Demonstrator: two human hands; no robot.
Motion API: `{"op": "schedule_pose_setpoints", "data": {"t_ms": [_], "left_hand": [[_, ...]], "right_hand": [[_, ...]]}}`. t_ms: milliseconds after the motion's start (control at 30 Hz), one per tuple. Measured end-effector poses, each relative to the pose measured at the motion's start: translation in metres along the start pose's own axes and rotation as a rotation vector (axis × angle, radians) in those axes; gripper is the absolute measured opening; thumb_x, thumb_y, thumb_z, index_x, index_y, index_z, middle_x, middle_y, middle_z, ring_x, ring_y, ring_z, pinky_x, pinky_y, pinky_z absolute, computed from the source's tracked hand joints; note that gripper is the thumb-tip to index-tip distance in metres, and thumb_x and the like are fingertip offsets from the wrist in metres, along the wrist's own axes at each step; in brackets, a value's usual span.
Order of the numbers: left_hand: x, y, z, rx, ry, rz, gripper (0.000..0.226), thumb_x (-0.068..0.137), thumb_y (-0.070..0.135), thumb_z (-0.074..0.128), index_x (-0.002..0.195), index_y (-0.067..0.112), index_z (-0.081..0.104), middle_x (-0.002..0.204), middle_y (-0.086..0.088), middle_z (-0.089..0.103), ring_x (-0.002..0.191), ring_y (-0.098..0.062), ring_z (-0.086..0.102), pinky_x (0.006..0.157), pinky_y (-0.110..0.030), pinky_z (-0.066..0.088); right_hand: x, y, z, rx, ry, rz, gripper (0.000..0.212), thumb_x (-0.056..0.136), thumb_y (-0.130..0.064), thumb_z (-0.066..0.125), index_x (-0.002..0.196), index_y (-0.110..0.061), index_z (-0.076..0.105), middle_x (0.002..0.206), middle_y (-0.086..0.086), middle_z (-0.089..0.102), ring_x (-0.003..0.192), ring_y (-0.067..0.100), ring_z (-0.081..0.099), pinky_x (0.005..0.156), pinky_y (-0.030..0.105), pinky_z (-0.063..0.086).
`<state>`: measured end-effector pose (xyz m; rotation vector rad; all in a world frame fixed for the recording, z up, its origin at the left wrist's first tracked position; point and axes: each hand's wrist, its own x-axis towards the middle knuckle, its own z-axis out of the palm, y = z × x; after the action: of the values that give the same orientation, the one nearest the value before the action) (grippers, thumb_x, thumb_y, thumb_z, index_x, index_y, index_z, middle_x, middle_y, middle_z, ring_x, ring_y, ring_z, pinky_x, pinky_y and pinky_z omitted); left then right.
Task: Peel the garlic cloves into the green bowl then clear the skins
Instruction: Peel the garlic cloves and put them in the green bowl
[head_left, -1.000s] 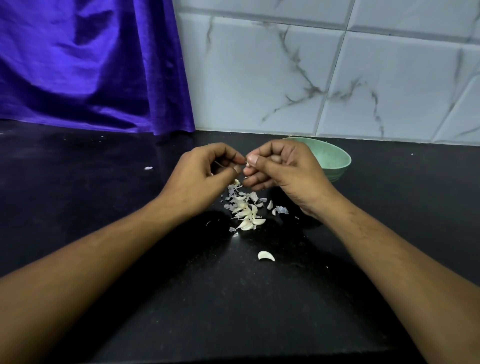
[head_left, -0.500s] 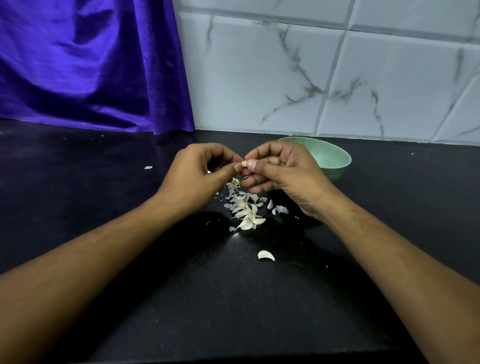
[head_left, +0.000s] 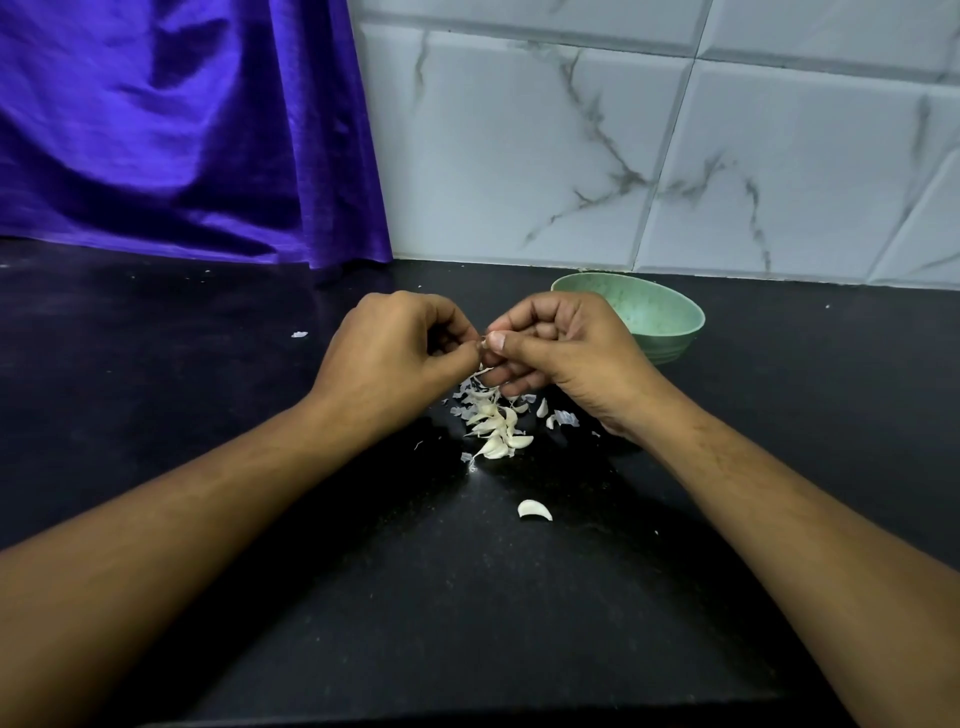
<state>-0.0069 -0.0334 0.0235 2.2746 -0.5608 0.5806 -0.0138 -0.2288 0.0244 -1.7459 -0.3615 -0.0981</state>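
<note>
The left hand and right hand both pinch one clove, mostly hidden, above the skins. The bowl sits just behind and right of the right hand, so that hand looks nearer for the drop.

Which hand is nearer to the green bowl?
The right. The right hand is just left of the green bowl, covering part of its rim in this view. The left hand is farther left, meeting the right at the garlic clove both pinch.
</note>
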Motion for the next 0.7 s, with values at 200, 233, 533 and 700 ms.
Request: {"op": "schedule_pose_setpoints", "data": {"t_ms": [200, 233, 533, 700], "left_hand": [[0.0016, 0.0024, -0.0007, -0.004, 0.020, -0.022, 0.021, 0.071, 0.050, 0.060, 0.073, 0.031, 0.070, 0.066, 0.015, 0.069, 0.066, -0.001, 0.066, 0.067, -0.030, 0.055], [0.0016, 0.0024, -0.0007, -0.007, 0.018, -0.026, 0.019, 0.071, 0.048, 0.061, 0.073, 0.031, 0.070, 0.066, 0.015, 0.070, 0.066, -0.001, 0.066, 0.066, -0.030, 0.054], [0.0013, 0.0022, 0.0010, -0.152, -0.056, -0.006, 0.009, 0.078, 0.034, 0.068, 0.074, 0.026, 0.070, 0.067, 0.008, 0.070, 0.061, -0.002, 0.063, 0.058, -0.013, 0.042], [0.0015, 0.0006, 0.0039, -0.191, -0.041, 0.014, 0.011, 0.086, 0.018, 0.072, 0.076, 0.023, 0.071, 0.066, 0.005, 0.069, 0.059, -0.004, 0.058, 0.057, -0.017, 0.043]], "right_hand": [[-0.0026, -0.0026, 0.0029, 0.102, -0.009, 0.024, 0.012, 0.090, 0.004, 0.071, 0.102, 0.003, 0.069, 0.086, 0.019, 0.076, 0.073, 0.025, 0.076, 0.071, 0.039, 0.063], [-0.0028, -0.0028, 0.0029, 0.113, -0.014, 0.023, 0.014, 0.089, 0.004, 0.072, 0.103, 0.003, 0.070, 0.086, 0.019, 0.076, 0.075, 0.025, 0.076, 0.072, 0.039, 0.064], [-0.0019, -0.0018, 0.0026, 0.134, 0.011, -0.007, 0.016, 0.090, 0.006, 0.071, 0.105, 0.001, 0.072, 0.085, 0.017, 0.076, 0.076, 0.024, 0.075, 0.077, 0.043, 0.064], [-0.0020, -0.0019, 0.0011, 0.173, 0.011, 0.011, 0.013, 0.089, 0.008, 0.070, 0.102, 0.004, 0.069, 0.085, 0.020, 0.073, 0.073, 0.025, 0.074, 0.074, 0.043, 0.064]]}}
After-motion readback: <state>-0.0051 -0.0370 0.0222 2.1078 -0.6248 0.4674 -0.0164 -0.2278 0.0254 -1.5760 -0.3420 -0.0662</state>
